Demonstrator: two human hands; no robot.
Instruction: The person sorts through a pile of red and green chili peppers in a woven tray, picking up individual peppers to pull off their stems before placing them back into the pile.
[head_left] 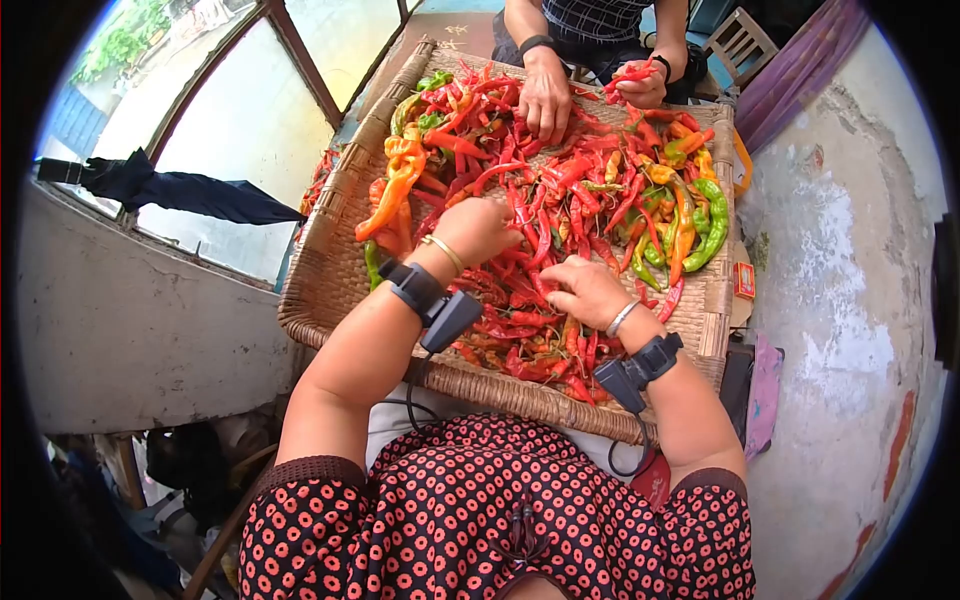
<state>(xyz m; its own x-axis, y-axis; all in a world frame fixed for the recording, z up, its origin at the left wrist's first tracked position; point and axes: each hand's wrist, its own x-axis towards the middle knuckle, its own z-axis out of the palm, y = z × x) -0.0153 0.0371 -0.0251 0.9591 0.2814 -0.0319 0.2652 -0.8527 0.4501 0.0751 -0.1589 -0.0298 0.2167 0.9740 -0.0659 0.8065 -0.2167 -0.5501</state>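
A large heap of chili peppers [575, 185], mostly red, fills a woven basket tray [340, 275] in front of me. My left hand [478, 232] is over the middle-left of the heap, its fingers curled down; whatever they hold is hidden. Just right of it and closer to me, my right hand [592, 292] reaches in over red peppers, thumb and fingers bent but apart, with nothing visible between them. Orange peppers [400, 175] lie along the tray's left side. Green peppers [712, 225] are grouped at the right edge.
Across the tray, a co-worker's one hand [545, 100] touches the heap and the other hand [642, 84] holds red peppers. A folded umbrella [215, 195] hangs by the window at left. A wall [830, 300] rises on the right, near a small red box [744, 281].
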